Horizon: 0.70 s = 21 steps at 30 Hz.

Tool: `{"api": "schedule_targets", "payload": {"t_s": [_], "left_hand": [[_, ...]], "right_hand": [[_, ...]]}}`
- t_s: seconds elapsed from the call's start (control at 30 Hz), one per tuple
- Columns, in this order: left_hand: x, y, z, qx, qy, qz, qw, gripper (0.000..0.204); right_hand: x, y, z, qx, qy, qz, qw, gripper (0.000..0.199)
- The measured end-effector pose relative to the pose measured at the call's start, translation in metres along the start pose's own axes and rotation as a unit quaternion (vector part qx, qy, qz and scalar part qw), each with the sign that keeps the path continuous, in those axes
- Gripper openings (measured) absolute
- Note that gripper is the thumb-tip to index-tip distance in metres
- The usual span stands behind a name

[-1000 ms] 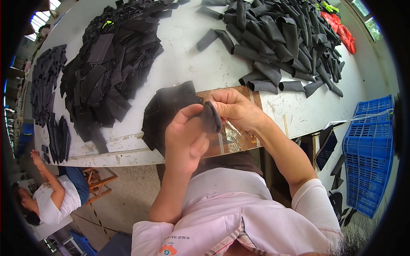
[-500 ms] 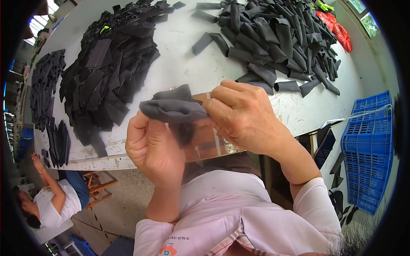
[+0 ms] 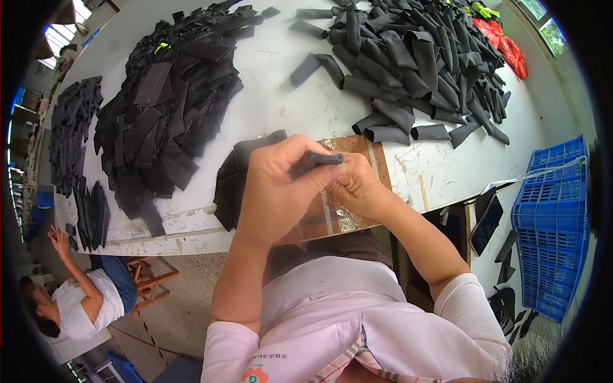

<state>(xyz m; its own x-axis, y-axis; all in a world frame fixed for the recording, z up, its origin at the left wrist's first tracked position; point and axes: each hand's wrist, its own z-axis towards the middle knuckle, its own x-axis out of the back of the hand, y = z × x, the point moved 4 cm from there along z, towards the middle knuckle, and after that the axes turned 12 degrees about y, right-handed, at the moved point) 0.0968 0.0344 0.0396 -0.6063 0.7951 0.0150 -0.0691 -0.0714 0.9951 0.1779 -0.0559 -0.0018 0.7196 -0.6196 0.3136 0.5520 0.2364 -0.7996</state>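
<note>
A dark grey fabric piece (image 3: 322, 159) is bunched between my two hands above the table's front edge; only one end pokes out over my left thumb. My left hand (image 3: 284, 182) is closed around it. Pressed against it from the other side, my right hand (image 3: 357, 185) has its fingers curled in at the piece, most of which is hidden in the grip. Below the hands lies a brown taped patch (image 3: 377, 153) on the table. Just left of my left hand rests a small stack of black fabric pieces (image 3: 231, 179).
A big heap of flat black pieces (image 3: 169, 115) covers the left of the white table (image 3: 274, 83). Rolled dark tubes (image 3: 408, 64) pile up at the far right, near a red plastic bag (image 3: 504, 48). Blue crates (image 3: 550, 223) stand right. Another person (image 3: 96, 293) sits at left.
My left hand has moved right and up to meet my right hand. The fabric, stretched between them before, is now gathered inside the grip. The small stack shows more fully.
</note>
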Motion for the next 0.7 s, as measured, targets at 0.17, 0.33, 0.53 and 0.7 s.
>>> {"api": "schedule_targets", "payload": {"t_s": [0.17, 0.33, 0.53, 0.7], "left_hand": [[-0.002, 0.010, -0.010, -0.090, 0.076, 0.025, 0.993, 0.014], [0.001, 0.022, -0.017, -0.167, 0.105, -0.103, 0.975, 0.015], [0.022, 0.018, -0.016, -0.139, 0.167, -0.268, 0.939, 0.015], [0.023, 0.007, -0.018, -0.129, 0.194, -0.268, 0.935, 0.016]], "right_hand": [[0.003, -0.007, 0.006, 0.041, -0.014, -0.081, 0.996, 0.021], [0.007, -0.018, 0.014, 0.047, -0.036, -0.097, 0.994, 0.022], [0.010, -0.034, 0.027, 0.068, -0.081, -0.205, 0.973, 0.026], [0.000, -0.019, 0.016, 0.059, -0.035, -0.151, 0.986, 0.026]]}}
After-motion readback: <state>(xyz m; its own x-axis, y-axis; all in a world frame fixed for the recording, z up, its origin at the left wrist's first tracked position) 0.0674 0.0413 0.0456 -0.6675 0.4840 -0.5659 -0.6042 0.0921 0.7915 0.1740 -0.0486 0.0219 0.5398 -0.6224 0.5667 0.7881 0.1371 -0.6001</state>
